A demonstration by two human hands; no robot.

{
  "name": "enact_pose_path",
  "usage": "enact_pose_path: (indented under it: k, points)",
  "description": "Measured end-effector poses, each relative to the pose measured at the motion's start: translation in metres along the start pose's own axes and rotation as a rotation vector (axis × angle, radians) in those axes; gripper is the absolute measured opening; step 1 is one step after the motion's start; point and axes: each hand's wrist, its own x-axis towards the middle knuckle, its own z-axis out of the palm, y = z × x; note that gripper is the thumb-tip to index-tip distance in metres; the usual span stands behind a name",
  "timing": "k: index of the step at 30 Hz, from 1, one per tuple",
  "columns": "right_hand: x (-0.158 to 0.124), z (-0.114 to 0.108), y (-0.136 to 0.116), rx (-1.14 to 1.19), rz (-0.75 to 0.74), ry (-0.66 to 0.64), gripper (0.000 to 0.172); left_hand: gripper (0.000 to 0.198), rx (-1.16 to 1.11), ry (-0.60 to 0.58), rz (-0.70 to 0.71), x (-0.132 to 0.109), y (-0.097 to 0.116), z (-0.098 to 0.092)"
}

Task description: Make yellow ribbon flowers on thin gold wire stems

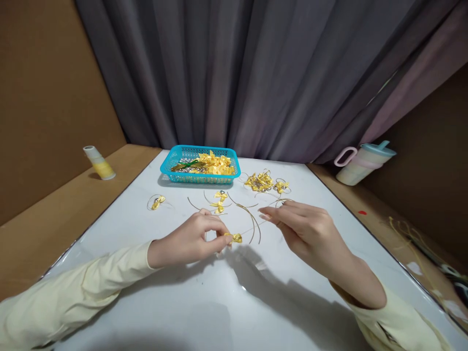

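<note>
Between the thumb and fingers of my left hand (199, 236) is a small yellow ribbon bow (237, 238). A thin wire (252, 228) runs from the bow up to my right hand (303, 222), whose thumb and fingers pinch its other end. Just beyond my hands lie several loose curved wires (252, 214). Two more yellow bows (219, 207) with small silvery pieces rest among them. To the left, a single bow with a looped wire (157, 202) lies apart. A pile of wired yellow bows (259, 181) sits beyond my right hand.
At the back stands a blue plastic basket (199, 179) holding yellow bows, silvery pieces and a green-tied bundle. A yellow-and-white bottle (99, 163) is at the left; a tumbler with a pink handle (361, 163) is at the right. Cords and tools (420, 243) lie beyond the table's right edge.
</note>
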Motion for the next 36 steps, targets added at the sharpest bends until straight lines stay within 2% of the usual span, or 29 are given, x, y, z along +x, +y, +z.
enact_pose_path:
  k: [7,12,17,21,25,28,31,33,35,36]
  points:
    - [0.0,-0.009,-0.002,-0.045,-0.001,0.082,0.024,0.025,0.032,0.006,-0.017,0.0,-0.004,0.0]
    - [-0.001,-0.014,-0.003,-0.076,-0.052,0.139,0.021,0.024,0.031,-0.042,-0.063,0.001,-0.004,-0.001]
    - [-0.002,-0.014,-0.003,-0.134,-0.057,0.127,0.02,0.024,-0.009,-0.066,-0.102,0.001,-0.002,-0.004]
    - [-0.002,-0.014,0.006,-0.214,0.005,0.053,0.022,0.025,-0.046,-0.1,-0.126,0.001,0.0,-0.006]
    - [-0.001,-0.012,0.018,-0.245,0.184,0.008,0.027,0.026,-0.141,-0.213,-0.108,0.0,0.0,-0.008]
    - [0.005,-0.01,0.024,0.007,0.409,-0.083,0.03,0.027,-0.197,-0.272,-0.123,0.0,-0.002,-0.009]
    - [0.011,-0.007,0.025,0.497,0.693,-0.138,0.036,0.027,-0.225,-0.297,-0.125,0.0,-0.004,-0.008]
    - [0.012,-0.004,0.025,0.791,0.825,-0.061,0.03,0.026,-0.234,-0.314,-0.098,-0.001,-0.005,-0.007]
    - [0.011,-0.001,0.026,1.015,0.875,0.062,0.019,0.025,-0.232,-0.327,-0.068,-0.002,-0.005,-0.005]
    - [0.011,0.0,0.027,1.109,0.883,0.115,0.019,0.025,-0.227,-0.329,-0.053,-0.003,-0.005,-0.004]
